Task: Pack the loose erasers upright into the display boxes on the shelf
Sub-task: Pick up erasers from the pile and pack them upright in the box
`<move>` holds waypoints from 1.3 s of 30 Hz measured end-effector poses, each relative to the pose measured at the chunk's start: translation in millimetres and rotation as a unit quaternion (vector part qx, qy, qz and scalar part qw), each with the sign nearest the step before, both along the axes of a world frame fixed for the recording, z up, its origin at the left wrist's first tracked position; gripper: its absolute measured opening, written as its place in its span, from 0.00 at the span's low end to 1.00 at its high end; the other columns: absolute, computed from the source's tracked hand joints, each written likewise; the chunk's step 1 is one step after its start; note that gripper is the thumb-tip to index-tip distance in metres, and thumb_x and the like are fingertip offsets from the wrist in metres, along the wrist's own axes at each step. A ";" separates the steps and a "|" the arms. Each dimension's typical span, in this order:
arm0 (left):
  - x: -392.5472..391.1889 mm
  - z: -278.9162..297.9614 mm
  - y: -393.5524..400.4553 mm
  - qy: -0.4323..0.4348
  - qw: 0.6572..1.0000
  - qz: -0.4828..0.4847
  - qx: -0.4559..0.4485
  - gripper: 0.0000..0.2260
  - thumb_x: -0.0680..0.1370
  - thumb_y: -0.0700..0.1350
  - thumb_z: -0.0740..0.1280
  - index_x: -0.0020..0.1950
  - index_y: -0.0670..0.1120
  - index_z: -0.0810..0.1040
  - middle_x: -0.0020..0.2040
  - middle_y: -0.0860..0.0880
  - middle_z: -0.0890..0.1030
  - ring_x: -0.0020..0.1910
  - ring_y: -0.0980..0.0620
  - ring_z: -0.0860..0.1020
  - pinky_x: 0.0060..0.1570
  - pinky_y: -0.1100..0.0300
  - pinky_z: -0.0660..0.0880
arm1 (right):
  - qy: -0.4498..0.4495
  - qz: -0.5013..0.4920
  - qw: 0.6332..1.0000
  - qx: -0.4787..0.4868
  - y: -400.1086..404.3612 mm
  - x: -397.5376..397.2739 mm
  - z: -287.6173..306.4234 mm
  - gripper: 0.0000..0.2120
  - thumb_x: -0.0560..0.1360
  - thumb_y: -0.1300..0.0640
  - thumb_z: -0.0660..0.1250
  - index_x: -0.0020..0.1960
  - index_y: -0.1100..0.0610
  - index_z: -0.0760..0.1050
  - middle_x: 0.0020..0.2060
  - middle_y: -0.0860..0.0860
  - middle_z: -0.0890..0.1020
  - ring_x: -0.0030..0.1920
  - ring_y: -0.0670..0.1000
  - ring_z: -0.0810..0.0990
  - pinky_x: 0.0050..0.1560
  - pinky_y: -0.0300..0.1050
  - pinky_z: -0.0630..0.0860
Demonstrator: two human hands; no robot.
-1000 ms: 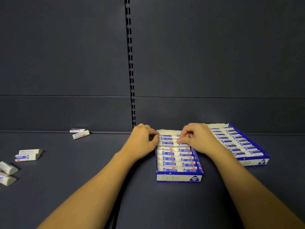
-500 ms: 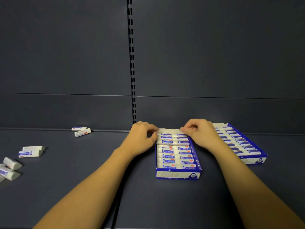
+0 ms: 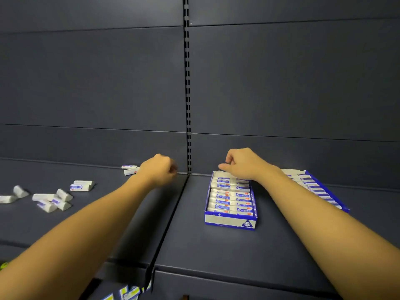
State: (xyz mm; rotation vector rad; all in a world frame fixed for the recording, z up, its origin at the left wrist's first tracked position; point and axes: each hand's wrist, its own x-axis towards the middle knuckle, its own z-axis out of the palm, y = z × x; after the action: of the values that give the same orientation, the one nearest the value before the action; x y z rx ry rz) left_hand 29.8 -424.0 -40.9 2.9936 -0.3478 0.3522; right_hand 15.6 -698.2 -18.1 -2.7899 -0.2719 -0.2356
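A blue and white display box stands on the right shelf panel, filled with rows of upright erasers. My right hand hovers at its far end with curled fingers and the thumb near the box's back flap; whether it pinches anything is hidden. My left hand is a curled fist left of the box and holds nothing visible. It is close to two loose erasers by the back wall. More loose erasers lie further left, and several are scattered beyond. A second filled box sits behind my right forearm.
A dark seam divides the two shelf panels, in line with the slotted upright on the back wall. More erasers lie at the left edge. Price labels show below the shelf's front edge.
My left hand has left the box's left side and moved left toward the two erasers by the wall. My right hand stays at the box's far end. The view has swung left.
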 end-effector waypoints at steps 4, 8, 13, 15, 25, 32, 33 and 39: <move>-22.4 1.7 29.4 0.000 0.999 0.043 -0.008 0.12 0.79 0.48 0.62 0.57 0.48 0.82 0.56 0.46 0.81 0.49 0.45 0.79 0.50 0.49 0.80 | 0.018 0.045 0.996 -0.072 28.5 -2.2 0.9 0.24 0.77 0.37 0.65 0.64 0.54 0.73 0.56 0.52 0.80 0.52 0.52 0.79 0.54 0.53 0.80; -47.5 7.1 59.7 -0.001 0.997 0.081 -0.017 0.16 0.80 0.50 0.62 0.67 0.51 0.77 0.64 0.46 0.78 0.58 0.43 0.78 0.55 0.50 0.77 | 0.038 0.083 0.991 -0.093 63.4 -7.3 6.0 0.29 0.77 0.36 0.64 0.70 0.54 0.71 0.62 0.55 0.77 0.57 0.56 0.78 0.58 0.54 0.78; -74.5 20.0 100.9 0.020 0.994 0.108 -0.029 0.19 0.78 0.52 0.63 0.69 0.54 0.75 0.65 0.47 0.78 0.59 0.44 0.78 0.59 0.47 0.77 | 0.041 0.122 0.986 -0.105 116.5 -17.3 9.8 0.34 0.77 0.35 0.64 0.74 0.55 0.67 0.67 0.56 0.74 0.64 0.58 0.76 0.62 0.55 0.76; -84.3 25.2 119.7 0.024 0.994 0.107 -0.020 0.20 0.79 0.53 0.63 0.71 0.53 0.74 0.66 0.47 0.77 0.60 0.45 0.78 0.60 0.47 0.77 | 0.037 0.135 0.985 -0.103 141.8 -21.9 10.0 0.34 0.77 0.36 0.64 0.75 0.55 0.65 0.69 0.56 0.73 0.66 0.58 0.74 0.63 0.54 0.75; -112.8 27.7 237.9 0.026 0.994 0.101 0.009 0.21 0.80 0.52 0.63 0.72 0.49 0.73 0.70 0.46 0.76 0.64 0.44 0.76 0.63 0.48 0.76 | 0.017 0.150 0.985 -0.085 281.6 -42.8 1.2 0.26 0.78 0.42 0.65 0.71 0.54 0.69 0.63 0.53 0.76 0.60 0.56 0.77 0.59 0.54 0.77; -114.4 19.0 307.7 0.013 0.997 0.076 0.005 0.21 0.80 0.52 0.63 0.73 0.50 0.72 0.71 0.47 0.75 0.65 0.46 0.75 0.63 0.50 0.75 | -0.002 0.141 0.987 -0.077 361.9 -52.1 -7.8 0.24 0.78 0.45 0.65 0.71 0.55 0.69 0.62 0.54 0.76 0.59 0.57 0.77 0.57 0.56 0.78; -113.5 16.7 315.0 0.014 0.997 0.071 0.004 0.21 0.80 0.52 0.63 0.73 0.51 0.72 0.71 0.47 0.75 0.66 0.46 0.75 0.63 0.50 0.75 | -0.004 0.140 0.987 -0.074 369.7 -52.4 -9.1 0.24 0.78 0.45 0.65 0.71 0.54 0.69 0.63 0.54 0.76 0.59 0.57 0.77 0.58 0.56 0.78; -92.8 2.1 352.1 0.027 0.998 0.048 -0.024 0.20 0.80 0.48 0.65 0.73 0.49 0.73 0.70 0.47 0.76 0.65 0.47 0.76 0.64 0.51 0.75 | -0.014 0.144 0.987 -0.071 394.6 -41.4 -16.7 0.24 0.78 0.50 0.66 0.73 0.53 0.68 0.66 0.54 0.75 0.62 0.57 0.76 0.60 0.56 0.77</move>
State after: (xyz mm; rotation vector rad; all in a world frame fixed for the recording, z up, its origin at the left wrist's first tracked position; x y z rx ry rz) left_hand -63.0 -71.8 -38.8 2.9729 -0.1891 0.2835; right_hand -25.8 -303.7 -34.8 -2.8405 -0.7176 -0.1905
